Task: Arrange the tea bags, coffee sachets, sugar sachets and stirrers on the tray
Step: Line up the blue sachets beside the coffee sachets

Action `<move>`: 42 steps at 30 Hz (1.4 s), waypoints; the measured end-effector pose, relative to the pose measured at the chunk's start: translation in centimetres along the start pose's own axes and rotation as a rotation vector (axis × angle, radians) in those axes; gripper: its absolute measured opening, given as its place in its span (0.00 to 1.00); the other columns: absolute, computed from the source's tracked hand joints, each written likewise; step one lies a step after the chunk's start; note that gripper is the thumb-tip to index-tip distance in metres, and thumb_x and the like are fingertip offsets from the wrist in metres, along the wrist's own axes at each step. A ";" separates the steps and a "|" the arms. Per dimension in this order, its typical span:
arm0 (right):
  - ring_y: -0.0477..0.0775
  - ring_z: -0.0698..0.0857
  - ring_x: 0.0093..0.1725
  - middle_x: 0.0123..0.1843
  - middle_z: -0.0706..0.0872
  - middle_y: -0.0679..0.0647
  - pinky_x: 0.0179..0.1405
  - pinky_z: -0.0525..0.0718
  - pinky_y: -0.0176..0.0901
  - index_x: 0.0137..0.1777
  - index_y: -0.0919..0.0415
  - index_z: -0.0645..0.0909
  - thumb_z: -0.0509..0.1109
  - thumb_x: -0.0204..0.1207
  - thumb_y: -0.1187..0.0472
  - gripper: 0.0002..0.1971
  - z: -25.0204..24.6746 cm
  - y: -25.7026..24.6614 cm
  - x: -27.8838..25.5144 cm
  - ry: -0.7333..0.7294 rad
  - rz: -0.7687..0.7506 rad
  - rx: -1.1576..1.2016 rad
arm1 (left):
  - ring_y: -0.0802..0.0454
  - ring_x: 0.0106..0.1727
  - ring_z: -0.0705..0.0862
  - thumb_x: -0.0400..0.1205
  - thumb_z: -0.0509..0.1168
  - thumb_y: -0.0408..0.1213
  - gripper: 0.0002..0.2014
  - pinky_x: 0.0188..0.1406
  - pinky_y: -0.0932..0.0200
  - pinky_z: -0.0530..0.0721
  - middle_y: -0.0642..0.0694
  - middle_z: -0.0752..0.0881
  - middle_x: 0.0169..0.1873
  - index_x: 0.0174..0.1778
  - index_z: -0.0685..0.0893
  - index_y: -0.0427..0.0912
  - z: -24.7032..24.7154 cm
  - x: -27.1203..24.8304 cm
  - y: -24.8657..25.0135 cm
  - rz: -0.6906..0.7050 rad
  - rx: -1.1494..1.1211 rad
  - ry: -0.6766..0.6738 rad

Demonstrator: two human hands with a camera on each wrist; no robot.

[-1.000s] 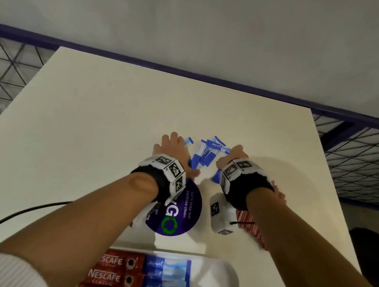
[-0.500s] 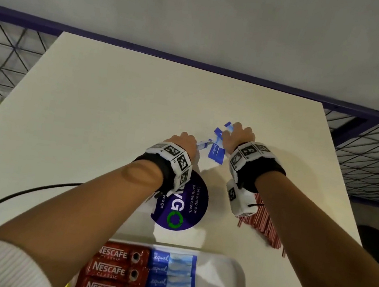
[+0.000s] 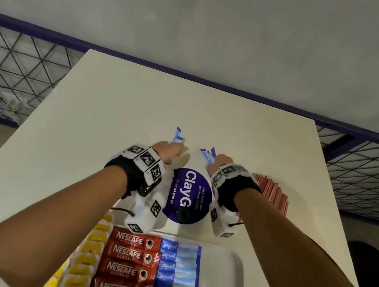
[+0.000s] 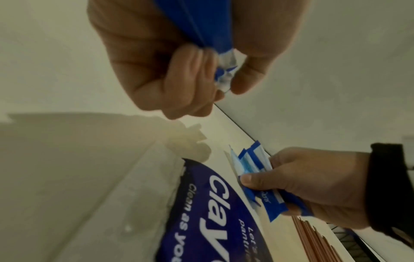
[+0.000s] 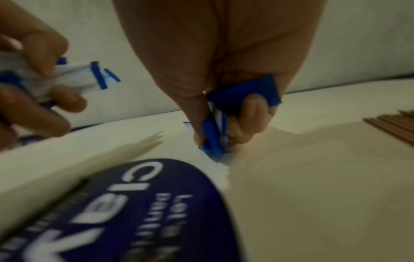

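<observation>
Each hand holds a small bunch of blue and white sugar sachets above the table, beyond the round sticker. My left hand [image 3: 170,151] grips its sugar sachets [image 3: 176,136], shown close in the left wrist view as a bunch [image 4: 201,26] between curled fingers and thumb. My right hand [image 3: 220,161] pinches its own sugar sachets [image 3: 207,156], whose lower ends [image 5: 215,140] reach the tabletop. The white tray [image 3: 220,281] at the near edge holds rows of yellow tea bags [image 3: 86,260], red Nescafe coffee sachets [image 3: 128,268] and blue sugar sachets [image 3: 177,275]. Reddish stirrers [image 3: 271,193] lie on the table right of my right wrist.
A round dark blue "ClayGo" sticker [image 3: 188,196] is stuck on the cream table [image 3: 113,120] between my wrists. A wall runs behind the table's far edge, and wire mesh panels [image 3: 15,72] stand on both sides. A black cable trails off at the near left.
The loose sachets that lay scattered on the table have been gathered up. The hands have drawn apart, each now holding its own bunch, lifted a little off the table.
</observation>
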State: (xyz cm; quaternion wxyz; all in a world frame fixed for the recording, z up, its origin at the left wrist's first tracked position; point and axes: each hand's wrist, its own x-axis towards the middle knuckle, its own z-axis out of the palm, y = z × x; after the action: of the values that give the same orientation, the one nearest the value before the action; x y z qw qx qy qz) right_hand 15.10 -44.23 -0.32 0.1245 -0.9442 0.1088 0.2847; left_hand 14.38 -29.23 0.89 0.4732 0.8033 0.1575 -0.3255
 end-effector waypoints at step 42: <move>0.46 0.67 0.20 0.20 0.71 0.50 0.19 0.64 0.33 0.38 0.62 0.80 0.67 0.78 0.67 0.07 14.7 5.5 -29.5 0.068 -0.058 1.432 | 0.56 0.14 0.61 0.78 0.68 0.35 0.19 0.15 0.67 0.63 0.50 0.62 0.17 0.26 0.66 0.44 8.6 -23.0 -16.9 0.174 -0.466 -0.236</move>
State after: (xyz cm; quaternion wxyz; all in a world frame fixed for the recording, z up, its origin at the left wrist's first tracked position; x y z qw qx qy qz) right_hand -17.98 -41.08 3.53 0.7175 -0.6417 0.2473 0.1107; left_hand -15.28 -26.86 2.35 0.6864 0.6399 0.1025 -0.3300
